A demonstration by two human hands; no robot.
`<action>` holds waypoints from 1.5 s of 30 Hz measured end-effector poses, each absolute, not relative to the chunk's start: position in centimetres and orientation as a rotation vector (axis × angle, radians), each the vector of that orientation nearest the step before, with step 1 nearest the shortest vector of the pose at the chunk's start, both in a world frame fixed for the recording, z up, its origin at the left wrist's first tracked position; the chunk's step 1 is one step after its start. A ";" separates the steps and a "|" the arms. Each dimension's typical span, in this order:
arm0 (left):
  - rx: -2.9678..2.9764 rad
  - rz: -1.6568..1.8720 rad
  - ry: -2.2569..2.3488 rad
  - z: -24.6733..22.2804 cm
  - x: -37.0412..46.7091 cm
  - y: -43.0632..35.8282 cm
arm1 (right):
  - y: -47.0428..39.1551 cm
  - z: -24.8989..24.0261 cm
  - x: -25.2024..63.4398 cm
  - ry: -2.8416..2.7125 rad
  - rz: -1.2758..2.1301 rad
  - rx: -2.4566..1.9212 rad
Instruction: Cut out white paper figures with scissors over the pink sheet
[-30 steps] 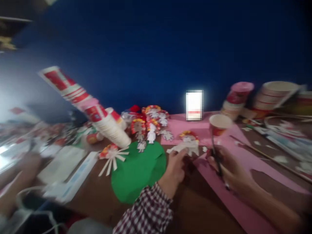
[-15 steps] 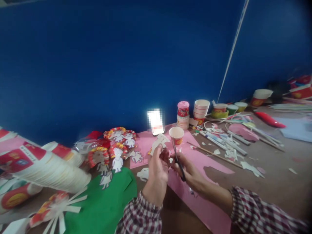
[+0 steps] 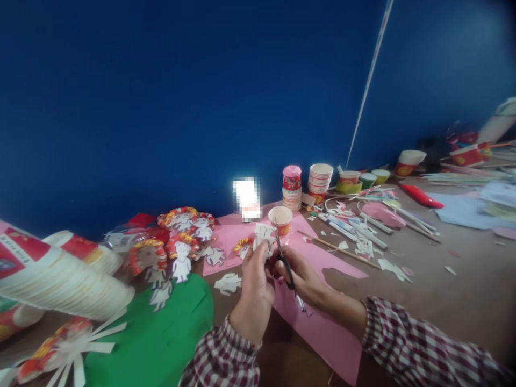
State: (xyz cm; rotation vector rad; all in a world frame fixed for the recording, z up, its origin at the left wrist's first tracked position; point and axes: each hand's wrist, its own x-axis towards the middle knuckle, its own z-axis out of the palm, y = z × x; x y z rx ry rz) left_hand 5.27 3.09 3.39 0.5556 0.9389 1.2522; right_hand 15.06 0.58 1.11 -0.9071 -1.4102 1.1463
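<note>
Pinched in my left hand [image 3: 258, 282] is a white paper cutout [image 3: 264, 236], its upper part showing above the thumb. My right hand [image 3: 304, 274] grips black-handled scissors [image 3: 285, 263], with the blades pointing up beside the cutout's right edge. Whether the blades touch the paper I cannot tell. Both hands are over a pink paper sheet [image 3: 318, 328]. Just beyond them stands a paper cup [image 3: 279, 220]. To the left of my left hand lies another white figure cutout [image 3: 228, 284] on the table.
A green paper piece [image 3: 169, 333] and stacked paper cups [image 3: 72, 279] lie at the left, near red-yellow rings [image 3: 147, 258] with white figures. Cup stacks [image 3: 320, 180], markers [image 3: 346, 231], a wooden stick [image 3: 346, 250] and paper scraps cover the right. A blue wall [image 3: 161, 107] rises behind.
The view has turned slightly right, so everything sits further left. The cutout in my left hand has turned, and the scissors have come closer to its edge.
</note>
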 end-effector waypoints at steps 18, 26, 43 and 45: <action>0.401 1.345 0.872 4.0 5.8 2.8 | 1.0 0.5 14.8 -1.372 1.098 -0.922; 0.419 1.353 0.825 4.2 5.6 2.8 | 1.0 0.5 15.0 -1.387 1.112 -0.934; 0.587 1.261 0.864 3.7 5.5 2.8 | 1.3 0.9 14.9 -1.264 1.204 -0.911; 0.600 1.259 0.856 3.8 5.5 2.7 | 1.3 0.9 14.9 -1.265 1.198 -0.915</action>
